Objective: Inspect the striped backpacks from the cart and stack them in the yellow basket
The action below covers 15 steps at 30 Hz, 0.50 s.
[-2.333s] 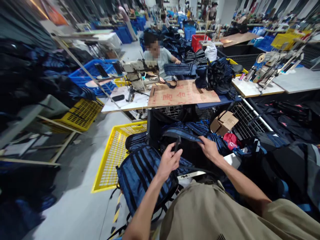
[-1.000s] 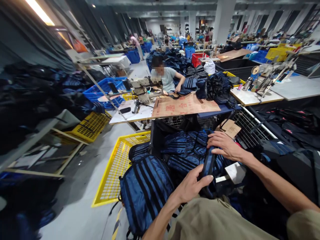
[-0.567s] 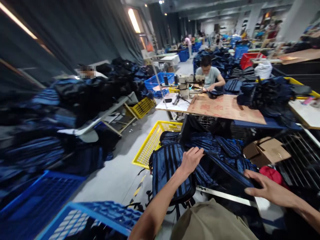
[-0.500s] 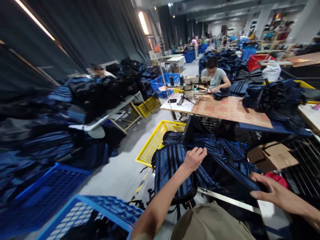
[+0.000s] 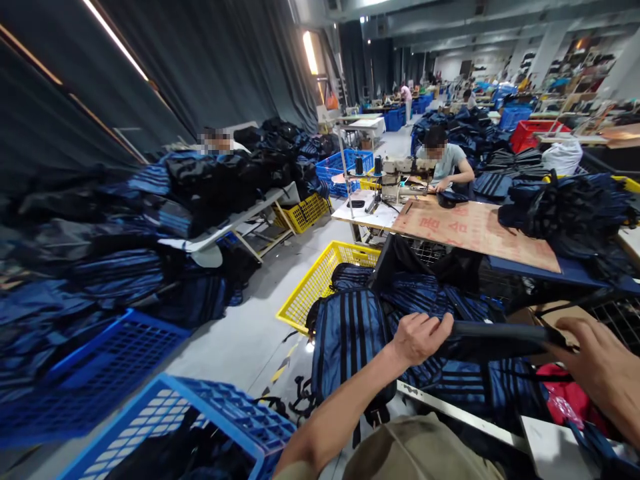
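Observation:
My left hand [image 5: 419,337] is closed round the left end of a dark flat bag panel [image 5: 500,331] that I hold level in front of me. At the far right my right hand [image 5: 603,365] grips the other end of the same panel. Under it lies a heap of blue striped backpacks [image 5: 440,303]. One striped backpack [image 5: 350,340] hangs just left of my left wrist.
A yellow crate [image 5: 320,283] lies on the floor ahead, a blue crate [image 5: 200,433] near my left. A sewing table with a cardboard sheet [image 5: 475,230] stands beyond, a person [image 5: 445,163] seated at it. Piles of dark bags [image 5: 125,220] fill the left.
The view has swung left. Both hands have raised the dark panel off the heap and now hold it level by its two ends.

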Tool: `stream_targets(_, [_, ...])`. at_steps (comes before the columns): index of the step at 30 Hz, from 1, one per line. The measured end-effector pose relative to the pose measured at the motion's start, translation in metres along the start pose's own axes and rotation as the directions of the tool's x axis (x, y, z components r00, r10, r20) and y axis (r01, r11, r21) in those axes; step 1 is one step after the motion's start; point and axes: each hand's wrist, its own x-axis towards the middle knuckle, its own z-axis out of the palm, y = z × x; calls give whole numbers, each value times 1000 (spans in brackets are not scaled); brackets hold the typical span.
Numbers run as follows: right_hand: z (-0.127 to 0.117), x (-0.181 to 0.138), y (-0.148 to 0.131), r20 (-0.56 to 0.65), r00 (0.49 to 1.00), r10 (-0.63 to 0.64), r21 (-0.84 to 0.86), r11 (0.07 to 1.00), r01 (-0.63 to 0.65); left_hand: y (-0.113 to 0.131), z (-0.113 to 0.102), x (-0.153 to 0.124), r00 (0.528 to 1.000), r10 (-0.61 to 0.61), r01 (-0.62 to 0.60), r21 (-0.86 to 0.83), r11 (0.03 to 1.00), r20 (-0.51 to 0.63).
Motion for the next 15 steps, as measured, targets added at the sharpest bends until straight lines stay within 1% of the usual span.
stream_targets(1, [-1, 2, -13, -9, 997, -77, 0, 997, 77, 6, -5, 6, 1000, 24, -23, -25, 999, 1])
stream_targets(2, [-2, 3, -27, 8, 987, -159, 12, 987, 159, 12, -10, 11, 999, 53, -52, -63, 997, 7])
stream_targets(3, [-2, 2, -41, 40, 972, -233, 51, 972, 231, 19, -13, 16, 997, 73, -71, -110, 991, 10])
stream_targets(4, [-1, 1, -54, 75, 956, -285, 94, 956, 278, 25, -17, 21, 998, 60, -58, -161, 985, 8])
stream_targets(5, [0, 0, -63, 104, 946, -306, 130, 947, 292, 30, -19, 25, 1000, 1, 1, -217, 976, 8])
stream_targets(6, [0, -2, -68, 120, 947, -298, 157, 948, 278, 33, -20, 28, 995, -94, 98, -278, 956, 28])
stream_targets(7, [0, -3, -69, 124, 957, -264, 172, 955, 241, 33, -21, 30, 977, -202, 215, -345, 914, 74])
stream_targets(8, [-1, -5, -66, 115, 970, -215, 178, 965, 193, 31, -21, 30, 944, -296, 331, -410, 850, 148])
stream_targets(9, [-4, -5, -59, 102, 983, -153, 180, 975, 134, 27, -20, 30, 899, -359, 437, -465, 770, 251])
stream_targets(10, [-8, -6, -49, 88, 993, -83, 184, 981, 66, 21, -20, 27, 845, -383, 532, -503, 682, 374])
stream_targets(11, [-13, -5, -38, 75, 997, -8, 200, 980, -7, 13, -21, 23, 778, -372, 620, -520, 588, 506])
stream_targets(13, [-25, -4, -12, 71, 985, 154, 254, 953, -168, -4, -25, 8, 614, -297, 777, -493, 391, 732])
stream_targets(14, [-31, -4, 0, 78, 969, 234, 282, 927, -247, -12, -29, -1, 536, -248, 836, -467, 290, 807])
stream_targets(15, [-36, -4, 11, 85, 947, 311, 305, 897, -322, -18, -35, -11, 479, -194, 874, -445, 194, 856])
